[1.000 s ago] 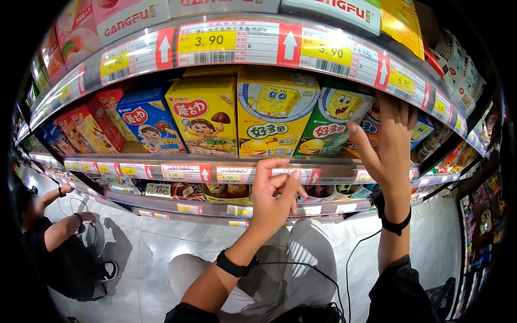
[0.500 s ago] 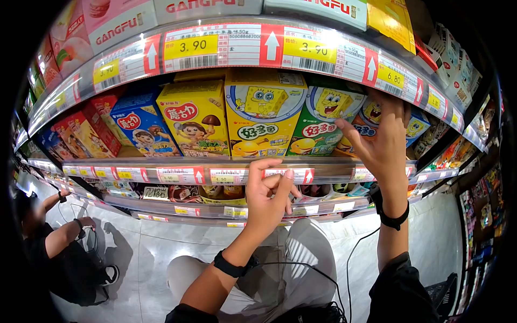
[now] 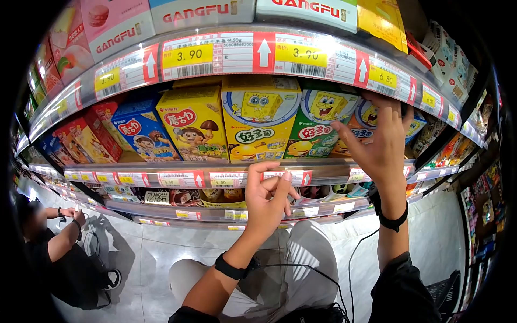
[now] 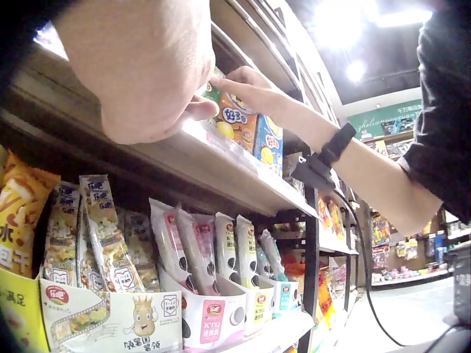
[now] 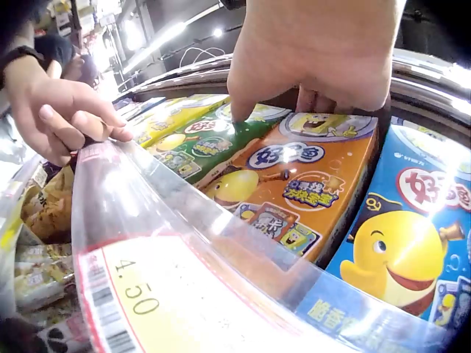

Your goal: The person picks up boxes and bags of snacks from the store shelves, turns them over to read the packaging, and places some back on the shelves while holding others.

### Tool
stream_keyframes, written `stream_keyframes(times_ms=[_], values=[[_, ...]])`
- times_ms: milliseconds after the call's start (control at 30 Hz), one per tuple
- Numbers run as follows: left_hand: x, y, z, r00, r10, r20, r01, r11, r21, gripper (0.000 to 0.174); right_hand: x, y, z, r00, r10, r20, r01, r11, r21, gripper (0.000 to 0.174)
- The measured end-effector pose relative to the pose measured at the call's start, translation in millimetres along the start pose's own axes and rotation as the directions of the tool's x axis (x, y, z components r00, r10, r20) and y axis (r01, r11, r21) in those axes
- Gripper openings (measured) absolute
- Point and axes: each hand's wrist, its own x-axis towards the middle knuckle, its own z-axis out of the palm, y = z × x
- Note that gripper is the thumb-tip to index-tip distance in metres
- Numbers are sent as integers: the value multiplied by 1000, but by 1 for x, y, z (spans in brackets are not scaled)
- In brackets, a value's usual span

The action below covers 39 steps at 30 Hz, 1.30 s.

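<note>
In the head view my right hand [image 3: 379, 142] reaches in under the upper shelf, over the orange biscuit box [image 3: 349, 141]. Its thumb rests against the green biscuit box [image 5: 228, 136], while the other fingers extend over the orange box's top, their tips hidden there. A blue biscuit box [image 5: 401, 235] stands just right of the orange one. Lower down, my left hand [image 3: 267, 202] is at the shelf's front price strip [image 3: 218, 177], fingers loosely bent and holding nothing. To the left of the green box is a yellow biscuit box [image 3: 259, 121].
Overhead runs the upper shelf edge [image 3: 237, 53] with price labels, close above the right hand. More boxes, including a yellow mushroom-biscuit box [image 3: 193, 124], line the left. Bagged snacks fill the shelf below. Another person [image 3: 59, 247] crouches at left; a black basket [image 3: 446, 290] stands at right.
The shelf has shifted left and slightly down in the head view. More of the orange box shows beside my right hand. The crouching person's hands have come together.
</note>
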Motion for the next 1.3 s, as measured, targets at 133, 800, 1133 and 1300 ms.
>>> stream_keyframes(times_ms=[133,800,1133,1300], values=[[0,2,1,1000,-7,-7,7,1000,-6,33,2,0,0,1000,1,-19,1,998,70,66],[-2,7,5,1000,-20,-21,20,1000,19,28,-23,17,-22,998,31,-46,-28,996,81,76],[-3,4,5,999,2,-36,-1,999,35,28,-79,72,-23,901,401,-166,-361,905,225,95],[-3,5,7,999,9,-40,-8,1000,27,28,-90,73,-12,801,582,137,-526,578,624,79]])
